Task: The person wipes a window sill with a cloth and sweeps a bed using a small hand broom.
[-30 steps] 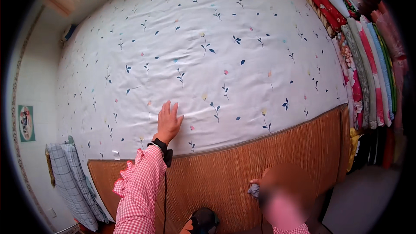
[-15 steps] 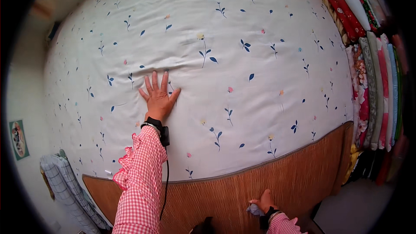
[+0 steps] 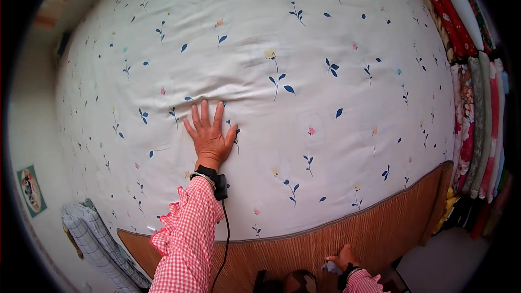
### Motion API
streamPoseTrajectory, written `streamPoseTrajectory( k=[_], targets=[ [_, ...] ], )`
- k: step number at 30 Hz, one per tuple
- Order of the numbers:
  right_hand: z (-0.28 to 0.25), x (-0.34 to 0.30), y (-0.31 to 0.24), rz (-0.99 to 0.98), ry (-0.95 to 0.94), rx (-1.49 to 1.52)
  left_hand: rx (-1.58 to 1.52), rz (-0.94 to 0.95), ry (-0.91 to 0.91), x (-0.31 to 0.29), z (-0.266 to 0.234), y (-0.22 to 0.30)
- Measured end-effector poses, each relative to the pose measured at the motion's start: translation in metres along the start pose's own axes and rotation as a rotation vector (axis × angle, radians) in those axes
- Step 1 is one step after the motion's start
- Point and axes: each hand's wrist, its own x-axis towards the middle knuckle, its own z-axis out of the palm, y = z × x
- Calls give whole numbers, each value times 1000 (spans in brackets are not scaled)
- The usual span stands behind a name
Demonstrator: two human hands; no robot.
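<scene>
My left hand (image 3: 211,137) lies flat with fingers spread on a white floral sheet (image 3: 249,168) that covers the bed. Soft wrinkles run through the cloth just beyond its fingertips. Around that wrist are a black band with a small dark device and a cable. At the lower right, my right hand (image 3: 344,258) is closed on a greyish crumpled cloth (image 3: 330,266), only partly showing. It rests at the brown woven mat (image 3: 380,216) along the near side of the bed. Both sleeves are pink and white checked.
Folded fabrics in several colours (image 3: 480,125) are stacked at the right, with red bedding (image 3: 445,8) beyond them. A rolled checked quilt (image 3: 95,239) stands at the lower left. A small picture (image 3: 31,190) hangs on the left wall.
The whole view has shifted, so bed and hands sit lower and further right in it. My left hand stays on the same spot of the sheet; my right hand still holds the cloth.
</scene>
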Motion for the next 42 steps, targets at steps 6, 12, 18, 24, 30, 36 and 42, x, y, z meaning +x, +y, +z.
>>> streamPoseTrajectory(
  k=[6,12,18,24,30,36,42],
  targets=[
    [-12,12,-2,-115,-180,-219,-80,11,-25,4,-5,-1],
    [-115,5,-122,-326,-233,-443,-106,-17,-74,2,-9,-7],
    [-286,-37,-327,-369,227,-331,-71,-47,-135,-4,-3,-11],
    [-309,-11,-352,-368,328,-252,-125,-29,-106,-1,-1,-2],
    [-311,-9,-360,-388,304,-263,-85,-43,-143,-2,-2,-8],
    [-317,-13,-365,-389,249,-267,-106,-33,-162,-1,0,-9],
    [-310,-14,-365,-314,298,-255,-94,-42,-206,-8,5,-8]
  ],
)
